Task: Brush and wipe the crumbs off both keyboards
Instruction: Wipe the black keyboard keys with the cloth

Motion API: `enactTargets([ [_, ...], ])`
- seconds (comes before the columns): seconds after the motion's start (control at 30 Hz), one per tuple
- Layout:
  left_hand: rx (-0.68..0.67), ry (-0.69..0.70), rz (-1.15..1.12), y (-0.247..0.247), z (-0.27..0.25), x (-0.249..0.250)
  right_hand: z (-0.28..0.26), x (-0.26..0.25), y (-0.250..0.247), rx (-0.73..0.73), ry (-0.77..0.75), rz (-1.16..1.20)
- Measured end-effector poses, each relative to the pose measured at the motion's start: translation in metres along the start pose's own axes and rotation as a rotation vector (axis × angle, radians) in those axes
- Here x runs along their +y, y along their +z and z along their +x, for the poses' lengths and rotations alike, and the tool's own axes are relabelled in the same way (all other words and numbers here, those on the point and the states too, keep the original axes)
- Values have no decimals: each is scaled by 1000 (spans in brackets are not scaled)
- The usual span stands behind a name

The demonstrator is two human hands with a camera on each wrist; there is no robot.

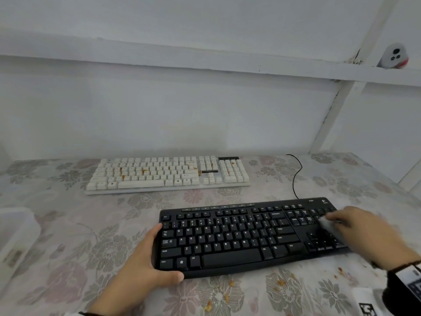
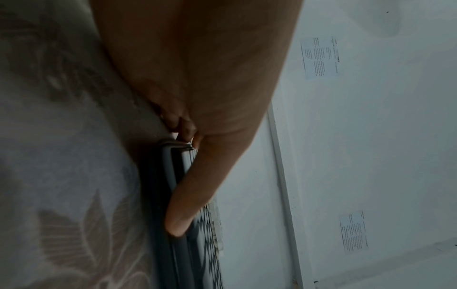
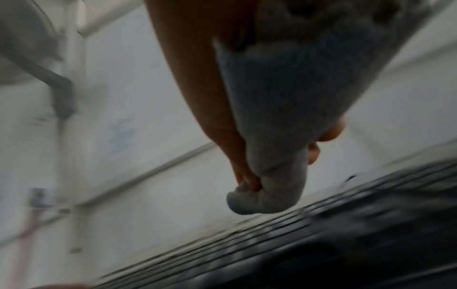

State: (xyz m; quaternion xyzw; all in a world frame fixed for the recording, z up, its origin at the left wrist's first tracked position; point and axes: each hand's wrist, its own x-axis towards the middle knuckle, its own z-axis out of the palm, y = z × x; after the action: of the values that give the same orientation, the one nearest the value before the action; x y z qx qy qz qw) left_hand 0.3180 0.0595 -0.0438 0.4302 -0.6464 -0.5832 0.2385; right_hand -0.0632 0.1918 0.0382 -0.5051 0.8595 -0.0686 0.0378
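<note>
Near black keyboard [image 1: 248, 236] appears largely crumb-free, left hand [image 1: 145, 258] gripping its left end while right hand [image 1: 362, 229] clutches a grey cloth [image 3: 277, 121] over its right keys; far white keyboard [image 1: 168, 173] remains crumb-strewn, untouched, with crumbs [image 1: 281, 282] on the near tablecloth [image 1: 79, 224].

A floral tablecloth [image 1: 68, 224] in grey and pink covers the table. At its left edge sits a translucent plastic box [image 1: 16, 233], blurred. A white wall [image 1: 182, 115] with a ledge rises behind. On a white beam at upper right perches a small white device [image 1: 393, 56] with dark lenses. Two printed paper sheets [image 2: 321, 57] hang on the wall.
</note>
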Motion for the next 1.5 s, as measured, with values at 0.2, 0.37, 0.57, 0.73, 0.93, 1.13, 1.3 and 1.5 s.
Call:
enactTargets([
  [0.2, -23, 20, -18, 0, 2, -2, -27, -141, 18, -254, -646, 130],
  [0.37, -22, 90, 53, 0, 8, -3, -39, -229, 42, -237, -929, 2],
  [0.57, -38, 83, 233, -4, 9, -9, -41, -256, 46, -217, -1048, -107],
  [0.73, 45, 179, 203, 3, 9, -1, -45, -233, 44, -216, -1040, -154],
  [0.93, -23, 97, 90, 0, 3, -8, -39, -178, 50, -221, -942, -188],
  [1.13, -22, 44, 64, -1, 2, -7, -33, -113, 38, -188, -713, -295],
  [1.3, -33, 41, 39, -1, 3, -7, -32, -100, 10, -251, -565, -318],
  [1.5, -53, 74, 36, 1, 3, -4, -29, -165, 13, -204, -789, -84],
])
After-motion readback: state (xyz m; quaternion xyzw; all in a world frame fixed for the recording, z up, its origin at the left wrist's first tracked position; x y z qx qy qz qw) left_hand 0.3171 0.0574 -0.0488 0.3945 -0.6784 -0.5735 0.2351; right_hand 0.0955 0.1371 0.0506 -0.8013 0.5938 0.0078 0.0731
